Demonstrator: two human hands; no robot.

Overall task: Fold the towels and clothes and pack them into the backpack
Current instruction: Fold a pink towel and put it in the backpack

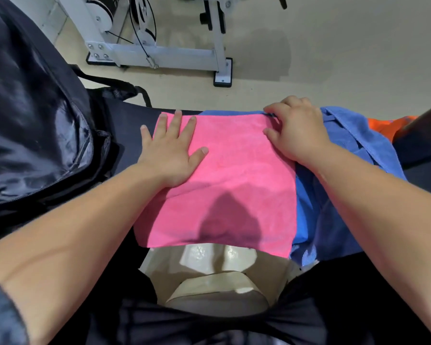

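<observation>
Head view: pink towel lies flat on a dark surface, partly over a blue towel. Left hand presses it, fingers spread flat; right hand apparently pinches its far corner. Black backpack sits just left.

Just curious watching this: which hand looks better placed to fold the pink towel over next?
Probably the right hand: its fingers pinch the pink towel at its far right corner, ready to lift. The left hand lies flat, pinning the cloth.
</observation>
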